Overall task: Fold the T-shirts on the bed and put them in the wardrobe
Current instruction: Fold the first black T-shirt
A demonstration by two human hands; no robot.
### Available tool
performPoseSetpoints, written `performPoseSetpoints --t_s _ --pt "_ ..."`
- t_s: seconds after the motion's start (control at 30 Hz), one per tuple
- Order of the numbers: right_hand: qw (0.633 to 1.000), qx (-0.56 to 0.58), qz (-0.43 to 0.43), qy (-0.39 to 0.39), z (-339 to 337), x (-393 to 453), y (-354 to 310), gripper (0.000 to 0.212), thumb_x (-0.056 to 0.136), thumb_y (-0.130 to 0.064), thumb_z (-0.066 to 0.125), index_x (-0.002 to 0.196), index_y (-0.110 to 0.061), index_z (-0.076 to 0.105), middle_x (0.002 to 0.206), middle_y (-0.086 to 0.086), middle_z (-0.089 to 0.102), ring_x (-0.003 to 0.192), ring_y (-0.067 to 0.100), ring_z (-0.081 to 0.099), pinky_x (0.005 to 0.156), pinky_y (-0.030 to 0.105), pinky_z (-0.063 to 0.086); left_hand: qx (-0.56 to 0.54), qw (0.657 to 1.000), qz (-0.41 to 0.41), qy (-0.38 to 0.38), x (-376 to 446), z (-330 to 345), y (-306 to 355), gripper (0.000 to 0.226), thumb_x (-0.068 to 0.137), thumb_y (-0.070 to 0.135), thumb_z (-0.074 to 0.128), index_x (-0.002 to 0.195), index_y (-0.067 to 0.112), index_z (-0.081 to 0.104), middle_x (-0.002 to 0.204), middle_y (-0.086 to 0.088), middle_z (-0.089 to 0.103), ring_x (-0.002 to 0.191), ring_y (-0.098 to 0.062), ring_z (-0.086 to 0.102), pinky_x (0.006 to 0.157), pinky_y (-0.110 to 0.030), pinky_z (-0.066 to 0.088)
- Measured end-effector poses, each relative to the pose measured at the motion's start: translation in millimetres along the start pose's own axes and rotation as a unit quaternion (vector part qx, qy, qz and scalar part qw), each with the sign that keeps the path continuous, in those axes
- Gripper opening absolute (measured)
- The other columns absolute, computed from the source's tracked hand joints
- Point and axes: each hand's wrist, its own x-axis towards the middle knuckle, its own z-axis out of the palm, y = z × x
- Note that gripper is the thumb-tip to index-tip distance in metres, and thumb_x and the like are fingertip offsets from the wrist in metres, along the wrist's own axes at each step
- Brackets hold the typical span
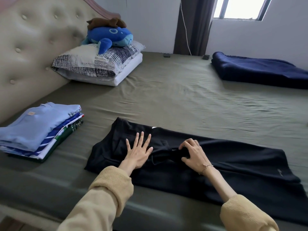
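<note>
Olive-sheeted bed [191, 97] lies under your hands, where your left hand [139, 151] presses flat with straight, spread fingers on the black T-shirt [233, 164], your right hand [194, 155] just beside it pinches a bunched fold, and the folded T-shirt stack [40, 129] sits well left.
</note>
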Motion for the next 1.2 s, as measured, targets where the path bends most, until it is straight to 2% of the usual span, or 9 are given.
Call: performPoseSetpoints --t_s 0.13,0.2,0.37,0.53,0.67,0.83,0.97,1.03,1.2 --pt "0.998 -0.021 0.042 -0.048 -14.7 -13.1 15.6 0.021 0.074 -0.018 0.064 0.095 -0.019 0.061 0.090 -0.008 0.050 0.092 0.012 0.045 0.089 0.036 0.041 0.002 0.996 0.090 0.003 -0.8 6.2 34.8 0.062 0.100 0.051 0.025 0.149 0.035 -0.009 0.157 0.004 -0.020 0.142 -0.009 -0.025 0.108 -0.053 -0.022" --pt "0.996 -0.031 0.033 -0.074 -18.5 -18.6 20.1 0.021 0.075 -0.021 0.063 0.096 -0.020 0.060 0.087 -0.010 0.050 0.089 0.011 0.046 0.088 0.035 0.042 0.024 0.991 0.132 0.000 1.0 8.1 53.0 0.066 0.098 0.047 0.033 0.151 0.035 -0.004 0.159 0.004 -0.012 0.144 -0.008 -0.020 0.110 -0.053 -0.019" --pt "0.995 -0.063 0.030 -0.074 -27.8 -29.2 32.0 0.013 0.088 -0.021 0.056 0.100 -0.015 0.058 0.092 -0.008 0.050 0.098 0.016 0.049 0.087 0.031 0.041 0.114 0.979 0.170 0.015 2.9 11.0 88.7 0.066 0.095 0.015 0.042 0.152 0.024 0.010 0.160 0.000 0.005 0.147 -0.011 0.000 0.117 -0.048 -0.001" --pt "0.992 -0.070 0.031 -0.101 -34.1 -38.2 38.5 0.015 0.082 -0.013 0.057 0.097 -0.013 0.057 0.092 -0.006 0.048 0.099 0.019 0.050 0.087 0.030 0.041 0.128 0.980 0.151 0.001 -0.9 11.3 91.1 0.079 0.087 -0.011 0.041 0.153 0.018 0.008 0.160 -0.004 0.005 0.147 -0.016 0.006 0.118 -0.047 0.012" --pt "0.992 -0.072 0.056 -0.083 -34.0 -40.4 41.6 0.013 0.085 -0.012 0.051 0.094 -0.016 0.060 0.099 -0.003 0.052 0.104 0.017 0.047 0.089 0.030 0.039 0.124 0.982 0.142 -0.030 -2.3 9.4 94.7 0.073 0.091 -0.001 0.037 0.153 0.019 0.003 0.160 -0.005 0.001 0.148 -0.016 -0.001 0.116 -0.054 0.004" --pt "0.989 -0.087 0.120 0.001 -39.5 -54.9 59.7 0.014 0.085 -0.014 0.050 0.096 -0.019 0.057 0.105 -0.002 0.048 0.108 0.016 0.040 0.084 0.030 0.035 0.072 0.982 0.169 -0.052 0.5 11.4 123.5 0.059 0.097 0.024 0.026 0.153 0.026 0.007 0.160 -0.001 -0.003 0.147 -0.010 -0.007 0.114 -0.054 -0.012" --pt "0.977 -0.104 0.185 0.034 -55.4 -80.0 90.9 0.031 0.078 -0.004 0.051 0.107 -0.016 0.049 0.110 0.000 0.046 0.110 0.020 0.041 0.085 0.034 0.043 0.072 0.975 0.202 -0.066 0.6 23.9 160.0 0.061 0.097 0.021 0.027 0.153 0.026 0.002 0.160 -0.001 -0.006 0.147 -0.011 -0.008 0.114 -0.054 -0.013" --pt "0.971 -0.124 0.202 0.038 -65.0 -92.3 107.4 0.032 0.079 -0.004 0.050 0.109 -0.016 0.049 0.111 -0.001 0.047 0.110 0.019 0.043 0.086 0.034 0.043 0.071 0.971 0.218 -0.068 1.9 29.3 175.5 0.065 0.095 0.018 0.031 0.152 0.027 0.000 0.160 -0.001 -0.008 0.147 -0.012 -0.009 0.115 -0.052 -0.011" --pt "0.963 -0.177 0.203 0.001 -87.0 -109.1 134.0 0.028 0.080 0.002 0.046 0.088 -0.025 0.043 0.105 -0.002 0.052 0.109 0.018 0.046 0.087 0.032 0.038 0.052 0.967 0.233 -0.090 5.8 34.8 201.4 0.068 0.093 0.014 0.033 0.153 0.027 0.003 0.160 -0.001 -0.010 0.147 -0.012 -0.010 0.118 -0.048 -0.004"
